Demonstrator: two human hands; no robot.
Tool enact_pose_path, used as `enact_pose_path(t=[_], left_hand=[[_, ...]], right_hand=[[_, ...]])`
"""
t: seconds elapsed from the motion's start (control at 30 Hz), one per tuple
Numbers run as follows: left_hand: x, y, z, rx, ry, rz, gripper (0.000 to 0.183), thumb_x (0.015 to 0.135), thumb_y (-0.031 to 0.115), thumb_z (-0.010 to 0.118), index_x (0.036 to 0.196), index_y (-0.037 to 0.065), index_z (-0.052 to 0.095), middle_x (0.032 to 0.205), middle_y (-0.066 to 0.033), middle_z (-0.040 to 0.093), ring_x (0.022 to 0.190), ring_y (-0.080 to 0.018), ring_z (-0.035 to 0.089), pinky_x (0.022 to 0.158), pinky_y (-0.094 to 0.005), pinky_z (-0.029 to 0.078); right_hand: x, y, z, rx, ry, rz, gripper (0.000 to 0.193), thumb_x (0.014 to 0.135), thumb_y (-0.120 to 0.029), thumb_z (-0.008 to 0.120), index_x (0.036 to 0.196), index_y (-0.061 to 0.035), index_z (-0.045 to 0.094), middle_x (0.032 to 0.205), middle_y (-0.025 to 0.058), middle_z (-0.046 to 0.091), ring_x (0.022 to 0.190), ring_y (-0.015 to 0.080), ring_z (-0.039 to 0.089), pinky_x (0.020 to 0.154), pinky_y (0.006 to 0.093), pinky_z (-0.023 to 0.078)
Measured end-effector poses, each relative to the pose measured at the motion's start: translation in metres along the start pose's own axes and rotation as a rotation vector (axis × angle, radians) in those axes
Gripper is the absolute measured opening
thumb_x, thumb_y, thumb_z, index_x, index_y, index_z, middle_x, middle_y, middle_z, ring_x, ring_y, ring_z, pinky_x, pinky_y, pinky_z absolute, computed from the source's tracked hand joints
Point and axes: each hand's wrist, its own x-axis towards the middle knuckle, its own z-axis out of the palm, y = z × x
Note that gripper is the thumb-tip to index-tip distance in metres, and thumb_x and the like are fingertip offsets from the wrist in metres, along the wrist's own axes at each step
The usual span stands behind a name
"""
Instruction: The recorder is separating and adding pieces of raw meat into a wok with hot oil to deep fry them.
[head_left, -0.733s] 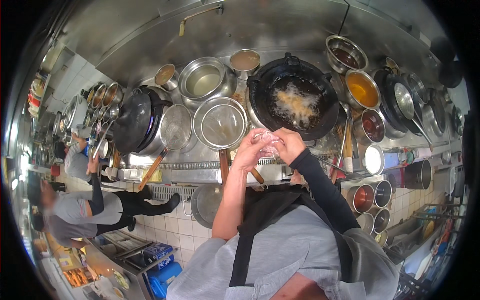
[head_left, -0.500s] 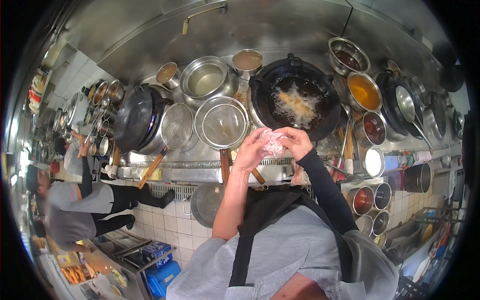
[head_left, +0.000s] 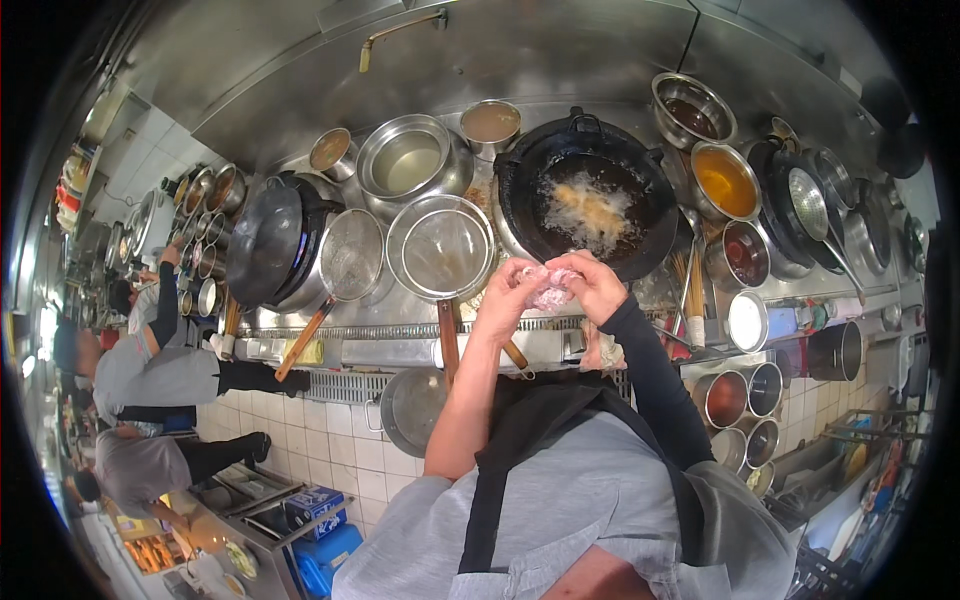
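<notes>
Both hands meet just in front of the wok's near rim, fingers closed on one pale pink, glistening lump (head_left: 549, 291) that looks like raw meat. My left hand (head_left: 506, 300) pinches it from the left, and my right hand (head_left: 598, 290) grips the other side. Fingers cover part of the lump, so its full shape is hidden. Beyond them, the black wok (head_left: 527, 222) holds dark oil, where golden food pieces (head_left: 588, 213) bubble in the middle. A round mesh strainer (head_left: 440, 248) with a wooden handle rests over a pot, left of my left hand.
Left stand a second mesh strainer (head_left: 351, 255), a black wok (head_left: 266, 240) and a steel pot of cloudy liquid (head_left: 400, 130). Bowls of orange oil (head_left: 727, 182) and dark sauce (head_left: 745, 252) line the right, near a ladle (head_left: 812, 205). Co-workers (head_left: 150, 375) stand far left.
Both hands stay in front of the wok, with the fingers shifted over the pink lump. The frying pieces bubble in the same spot. At the left, the co-workers have changed position.
</notes>
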Motion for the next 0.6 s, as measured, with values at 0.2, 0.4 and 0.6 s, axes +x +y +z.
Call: enact_pose_path(t=[0.2,0.4,0.6], left_hand=[[-0.005,0.003,0.016,0.262,0.094,0.203,0.02,0.088,-0.002,0.07,0.101,0.004,0.056,0.09,-0.0031,0.064,0.079,-0.0091,0.063,0.065,-0.0244,0.053],[-0.006,-0.006,0.02,0.458,0.143,0.293,0.018,0.088,-0.002,0.07,0.098,0.003,0.055,0.087,-0.003,0.064,0.076,-0.0075,0.061,0.063,-0.0239,0.051],[-0.001,-0.01,0.017,0.507,0.152,0.326,0.017,0.09,0.002,0.07,0.099,0.003,0.056,0.088,-0.0024,0.063,0.075,-0.0072,0.059,0.063,-0.0241,0.05]], right_hand=[[0.002,-0.009,0.006,-0.193,0.051,-0.062,0.025,0.087,-0.007,0.063,0.11,0.0002,0.069,0.097,0.0178,0.069,0.091,0.0329,0.067,0.086,0.0382,0.052],[0.005,0.003,0.007,-0.403,0.064,-0.116,0.018,0.086,-0.009,0.061,0.099,0.0015,0.066,0.091,0.0208,0.068,0.086,0.0385,0.067,0.078,0.0423,0.052],[0.004,0.03,0.002,0.065,0.029,0.214,0.018,0.088,-0.01,0.063,0.102,0.0005,0.067,0.083,0.014,0.068,0.077,0.0342,0.066,0.073,0.0406,0.052]])
